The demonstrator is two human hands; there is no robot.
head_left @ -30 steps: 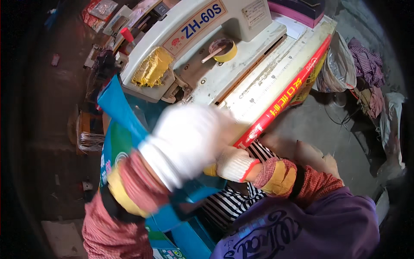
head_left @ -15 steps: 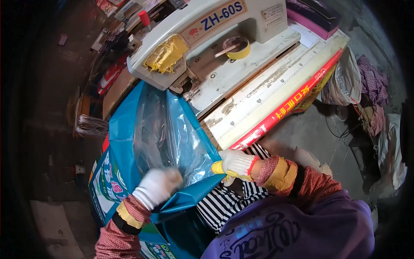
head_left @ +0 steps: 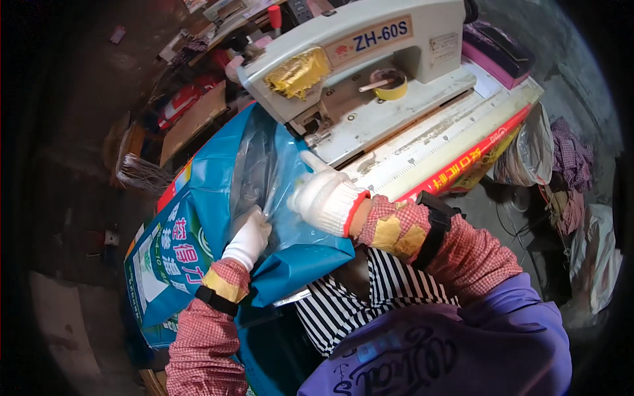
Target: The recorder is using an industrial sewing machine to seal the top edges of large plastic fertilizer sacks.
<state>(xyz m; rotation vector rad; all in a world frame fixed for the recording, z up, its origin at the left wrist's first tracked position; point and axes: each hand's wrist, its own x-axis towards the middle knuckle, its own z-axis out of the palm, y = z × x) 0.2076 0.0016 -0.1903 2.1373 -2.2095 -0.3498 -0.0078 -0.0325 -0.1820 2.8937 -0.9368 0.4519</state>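
Note:
A blue printed sack [head_left: 211, 158] stands open at its mouth, with a clear plastic liner [head_left: 254, 158] inside it. My left hand [head_left: 247, 239], in a white glove, has its fingers curled on the liner at the near side of the mouth. Over the sack's right edge, my right hand [head_left: 327, 200] wears a white glove with a red cuff edge. Its lower fingers close on the liner, while one finger stretches toward the machine. A stitching machine [head_left: 370, 53] rises just beyond the sack, its head close to the far corner of the mouth.
On the machine bed lies a yellow tape roll [head_left: 391, 89] with a thin stick in it. The worktable edge [head_left: 462, 162] carries a red strip. Right of it hangs a pale plastic bag [head_left: 528, 148] beside checked cloth [head_left: 569, 145]. Cardboard [head_left: 191, 125] stands at left.
My right hand has left the sack's near right corner and moved up and left onto the liner. My left hand has shifted slightly up. The machine appears farther right in view.

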